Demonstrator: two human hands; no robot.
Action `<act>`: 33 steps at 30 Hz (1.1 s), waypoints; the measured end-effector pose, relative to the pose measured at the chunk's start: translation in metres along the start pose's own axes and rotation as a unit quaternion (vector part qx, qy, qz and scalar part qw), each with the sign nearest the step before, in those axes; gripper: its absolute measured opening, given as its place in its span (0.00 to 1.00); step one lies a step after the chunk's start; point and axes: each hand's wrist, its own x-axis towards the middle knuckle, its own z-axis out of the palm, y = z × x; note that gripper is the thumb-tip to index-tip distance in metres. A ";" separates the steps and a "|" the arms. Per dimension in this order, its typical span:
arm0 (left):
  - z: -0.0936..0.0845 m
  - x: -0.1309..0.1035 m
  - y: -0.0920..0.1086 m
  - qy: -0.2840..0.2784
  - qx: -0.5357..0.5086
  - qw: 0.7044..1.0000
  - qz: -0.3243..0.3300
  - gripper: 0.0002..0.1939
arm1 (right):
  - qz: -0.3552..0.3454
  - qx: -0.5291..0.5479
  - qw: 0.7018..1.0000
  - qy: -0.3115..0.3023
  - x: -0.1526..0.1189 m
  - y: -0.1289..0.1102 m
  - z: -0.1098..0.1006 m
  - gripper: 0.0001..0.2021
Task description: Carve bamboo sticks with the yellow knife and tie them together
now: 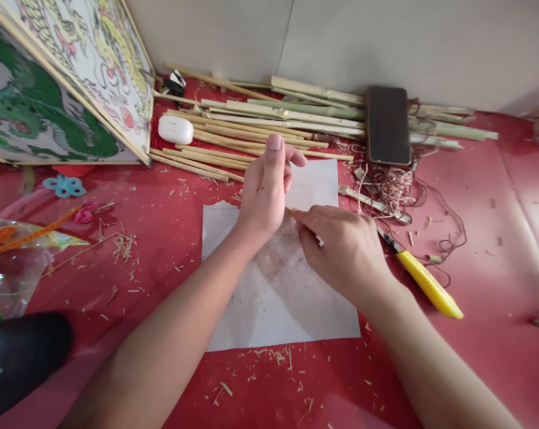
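My left hand point(269, 185) is raised over a white sheet of paper point(233, 322), its thumb pointing up and its fingers curled; what its palm holds, if anything, is hidden. Close by on the right, my right hand point(340, 244) has its fingers wrapped round a thin object, of which only a small pale end shows below the fingers. The fingertips of the right hand reach the heel of the left palm. Under both hands, brownish dust point(269, 259) and fine shavings lie on the paper.
Bamboo sticks point(233, 134), a white case point(175, 130) and a dark phone point(388, 125) lie along the wall. Tangled string point(392, 187) and a yellow cutter point(430, 283) are at right. A dragon-painted frame point(86, 89), pipe cleaners point(32, 229) and a black object point(23, 363) stand left.
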 end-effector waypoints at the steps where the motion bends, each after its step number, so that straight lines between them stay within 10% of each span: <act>1: 0.000 0.000 0.000 -0.001 0.001 1.000 -0.002 0.33 | -0.003 0.011 1.000 -0.008 0.000 0.001 0.000 0.16; 7: -0.001 0.001 -0.002 0.002 -0.009 1.000 0.005 0.31 | 0.065 0.012 0.995 0.072 0.003 0.013 0.004 0.15; 13: 0.000 0.001 0.000 0.011 0.006 1.000 -0.003 0.33 | -0.005 0.080 0.997 -0.019 0.001 -0.004 0.005 0.16; 19: 0.000 0.001 -0.001 0.000 0.015 1.000 0.014 0.34 | 0.057 0.023 0.996 0.068 0.002 0.004 0.007 0.15; 24: 0.000 0.001 -0.001 0.005 0.024 1.000 0.001 0.33 | -0.017 0.033 0.999 -0.001 -0.003 -0.010 0.012 0.16; 33: -0.001 0.003 -0.001 0.008 0.020 1.000 -0.014 0.31 | 0.015 0.018 0.999 0.049 0.000 -0.003 0.013 0.15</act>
